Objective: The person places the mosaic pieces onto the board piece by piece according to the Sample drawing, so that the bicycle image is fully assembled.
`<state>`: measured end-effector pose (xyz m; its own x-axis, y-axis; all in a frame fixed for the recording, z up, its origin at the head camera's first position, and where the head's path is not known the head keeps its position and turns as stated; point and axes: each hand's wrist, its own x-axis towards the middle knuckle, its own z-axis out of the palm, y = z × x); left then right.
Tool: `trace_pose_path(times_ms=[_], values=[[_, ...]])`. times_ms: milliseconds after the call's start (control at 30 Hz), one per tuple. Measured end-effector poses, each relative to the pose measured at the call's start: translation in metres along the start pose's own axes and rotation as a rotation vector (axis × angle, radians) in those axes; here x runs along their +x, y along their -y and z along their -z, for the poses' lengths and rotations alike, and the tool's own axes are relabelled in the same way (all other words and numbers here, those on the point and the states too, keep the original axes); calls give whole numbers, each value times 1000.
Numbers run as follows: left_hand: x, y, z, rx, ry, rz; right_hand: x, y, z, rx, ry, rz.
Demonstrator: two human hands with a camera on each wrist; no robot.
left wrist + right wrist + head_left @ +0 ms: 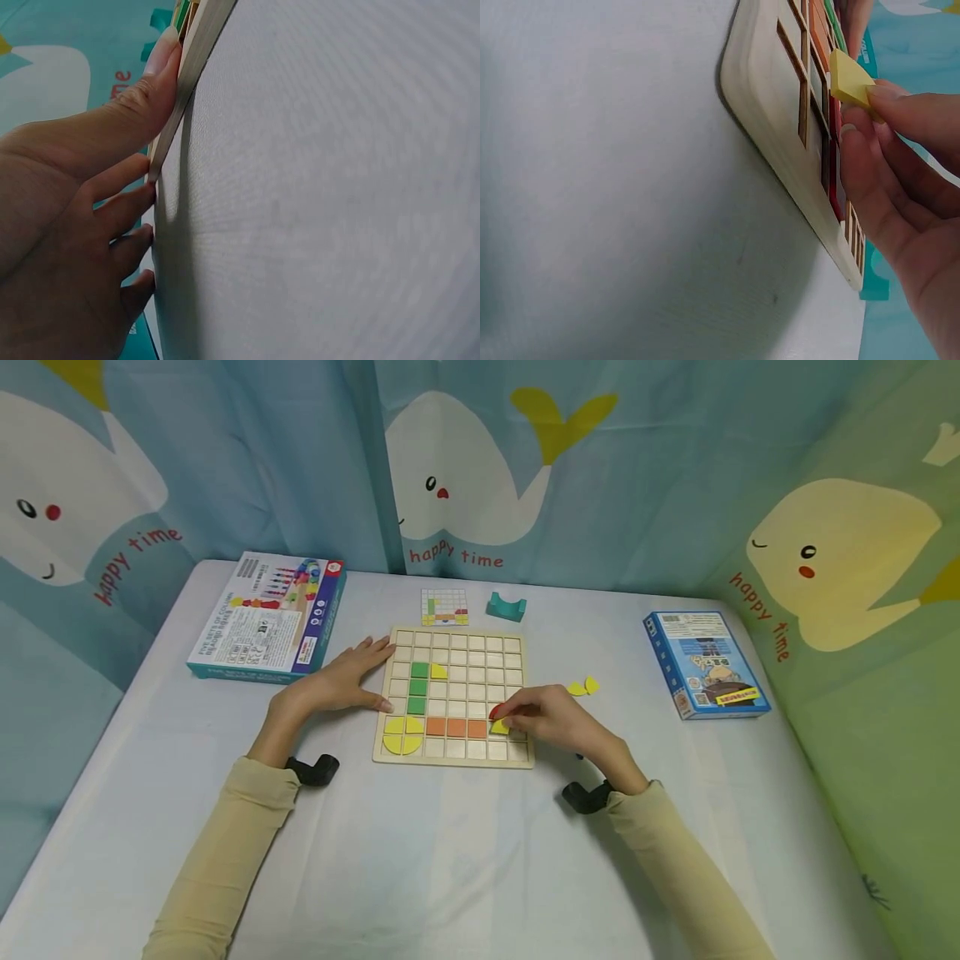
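A wooden grid board [456,750] lies on the white table. My left hand [341,678] rests at its left edge with fingers spread; in the left wrist view, the thumb [154,79] touches the board's rim. Between thumb and fingertips my right hand [558,718] pinches a yellow quarter-circle piece [851,81], held over the board's lower right cells. Red pieces [495,711] lie beside those fingers, partly hidden. On the grid are green squares [417,687] in a column, orange squares [456,727] in a row, a yellow circle of quarters [403,735], and one single yellow quarter [438,672].
Behind the board lie a pattern card [444,607] and a teal curved stand [506,607]. Two loose yellow pieces [592,685] are right of the board. A large box [262,618] sits at the left, a smaller blue box [707,664] at the right. A whale-print curtain [637,527] hangs behind.
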<state>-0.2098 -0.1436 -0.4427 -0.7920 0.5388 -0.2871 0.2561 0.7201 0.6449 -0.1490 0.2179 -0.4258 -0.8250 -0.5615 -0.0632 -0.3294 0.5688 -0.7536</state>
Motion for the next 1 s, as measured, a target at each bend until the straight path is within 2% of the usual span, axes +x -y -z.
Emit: trace_pose_path(times_ms=[167, 500, 767, 1000], values=[[1, 1, 0, 7, 1, 1, 1, 0, -2, -32, 1, -2], [0, 1, 0, 1, -4, -1, 1, -2, -6, -82, -19, 55], [1, 1, 0, 2, -2, 0, 0, -3, -10, -156, -50, 143], [1, 1, -1, 7, -2, -4, -2, -2, -12, -141, -47, 131]])
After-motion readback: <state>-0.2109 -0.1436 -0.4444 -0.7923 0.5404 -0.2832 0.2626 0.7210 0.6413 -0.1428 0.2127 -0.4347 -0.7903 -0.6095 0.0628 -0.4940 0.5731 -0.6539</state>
